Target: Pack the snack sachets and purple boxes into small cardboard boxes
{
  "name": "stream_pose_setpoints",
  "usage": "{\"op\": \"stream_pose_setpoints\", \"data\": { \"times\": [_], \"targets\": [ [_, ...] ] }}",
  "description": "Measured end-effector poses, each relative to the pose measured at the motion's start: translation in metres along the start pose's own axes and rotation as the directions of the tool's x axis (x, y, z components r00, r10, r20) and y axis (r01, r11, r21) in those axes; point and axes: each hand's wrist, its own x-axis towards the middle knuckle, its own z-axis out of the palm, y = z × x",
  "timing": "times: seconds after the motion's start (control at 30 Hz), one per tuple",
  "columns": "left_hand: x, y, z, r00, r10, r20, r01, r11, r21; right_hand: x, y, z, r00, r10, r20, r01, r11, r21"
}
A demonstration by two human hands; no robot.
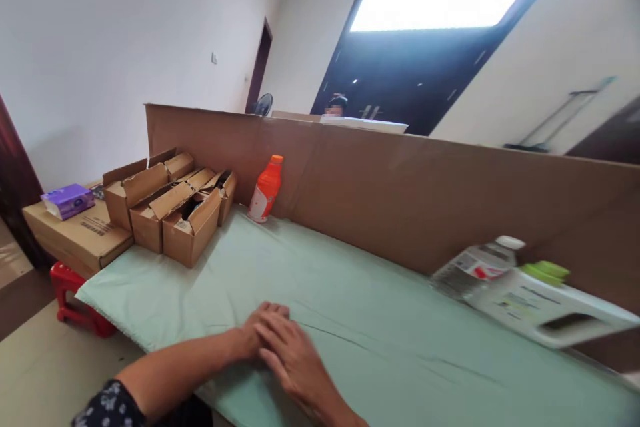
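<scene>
My left hand [253,332] rests on the pale green tablecloth [380,340] near the front edge, its fingers partly covered. Over it lies my right hand [300,361], fingers stretched out across the back of the left and slightly blurred. Neither hand shows any object in it. Beyond them, an orange bottle [267,188] with an orange cap stands upright against the cardboard screen.
Open cardboard boxes [193,227] stand at the left, beside a flat carton [107,237] bearing a purple tissue pack [69,201]. A clear bottle [477,265] and white jug [540,310] stand right. A cardboard screen [400,193] runs behind; a person's head [337,105] shows beyond.
</scene>
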Motion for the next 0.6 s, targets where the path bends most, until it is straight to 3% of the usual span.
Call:
{"op": "stream_pose_setpoints", "data": {
  "times": [0.07, 0.1, 0.2, 0.3, 0.37, 0.47, 0.6],
  "targets": [
    [-0.012, -0.032, -0.019, 0.997, 0.054, 0.055, -0.053, 0.998, -0.026, -0.047, 0.050, 0.011, 0.946, 0.159, -0.281, -0.201, 0.972, -0.125],
    [-0.021, -0.051, -0.029, 0.993, 0.079, 0.088, -0.077, 0.996, -0.034, -0.070, 0.068, 0.017, 0.908, 0.238, -0.345, -0.305, 0.940, -0.155],
    [-0.049, -0.111, -0.055, 0.992, 0.028, 0.126, -0.026, 1.000, -0.015, -0.124, 0.087, 0.033, 0.849, 0.376, -0.372, -0.468, 0.862, -0.196],
    [-0.076, -0.147, -0.072, 0.990, -0.065, 0.129, 0.060, 0.997, 0.040, -0.134, 0.076, 0.035, 0.834, 0.432, -0.344, -0.516, 0.830, -0.210],
    [-0.091, -0.150, -0.078, 0.985, -0.109, 0.130, 0.099, 0.992, 0.079, -0.126, 0.070, 0.029, 0.823, 0.458, -0.336, -0.541, 0.813, -0.217],
    [-0.108, -0.136, -0.079, 0.979, -0.148, 0.138, 0.131, 0.984, 0.125, -0.117, 0.068, 0.019, 0.822, 0.479, -0.308, -0.551, 0.806, -0.217],
    [-0.111, -0.121, -0.076, 0.973, -0.176, 0.147, 0.153, 0.976, 0.154, -0.126, 0.068, 0.018, 0.831, 0.482, -0.277, -0.542, 0.813, -0.212]
  ]
}}
